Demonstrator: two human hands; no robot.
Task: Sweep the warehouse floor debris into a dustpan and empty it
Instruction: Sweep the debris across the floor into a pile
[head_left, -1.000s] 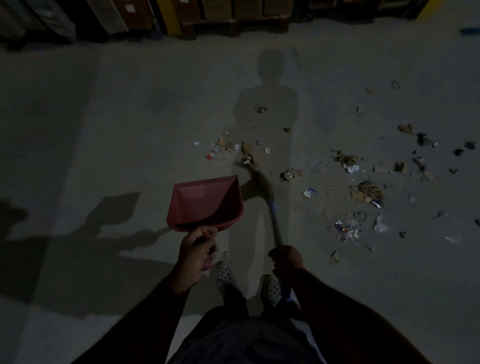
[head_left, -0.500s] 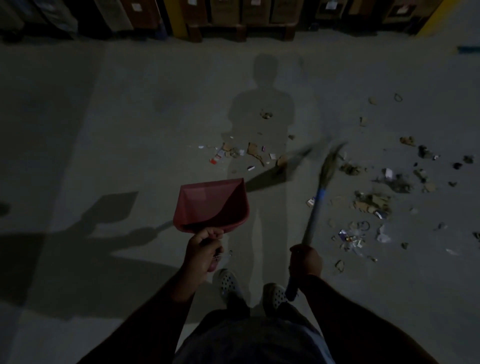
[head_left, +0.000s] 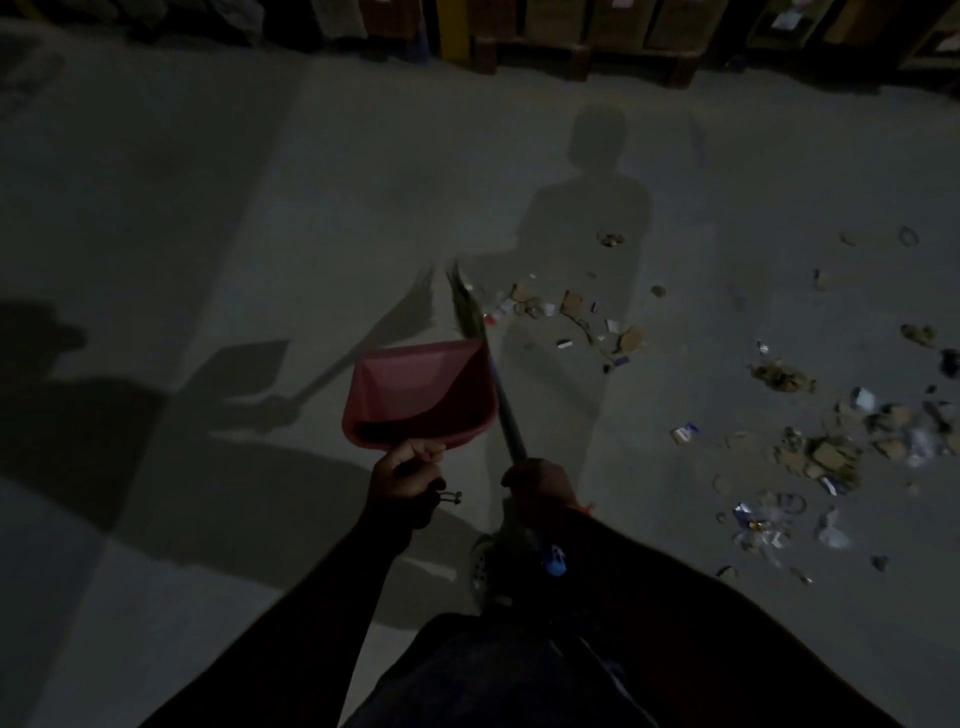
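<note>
My left hand (head_left: 404, 474) grips the handle of a red dustpan (head_left: 421, 392), held above the grey concrete floor in front of me. My right hand (head_left: 537, 480) grips the shaft of a broom (head_left: 501, 400) that runs up past the dustpan's right side. Its blurred bristle head (head_left: 466, 306) sits just beyond the pan's far right corner. A small heap of cardboard scraps and wrappers (head_left: 571, 317) lies right of the bristles. More debris (head_left: 831, 447) is scattered over the floor at the right.
Wooden pallets (head_left: 582, 49) with boxes and a yellow post (head_left: 451, 26) line the far edge of the floor. My shoe (head_left: 483, 564) shows below my hands. Dark shadows of me and of the dustpan fall on the floor at the left.
The broom head has swung from the right, near the scattered debris, to the left, beside the dustpan's far corner. The view has shifted left. The dustpan stays in my left hand.
</note>
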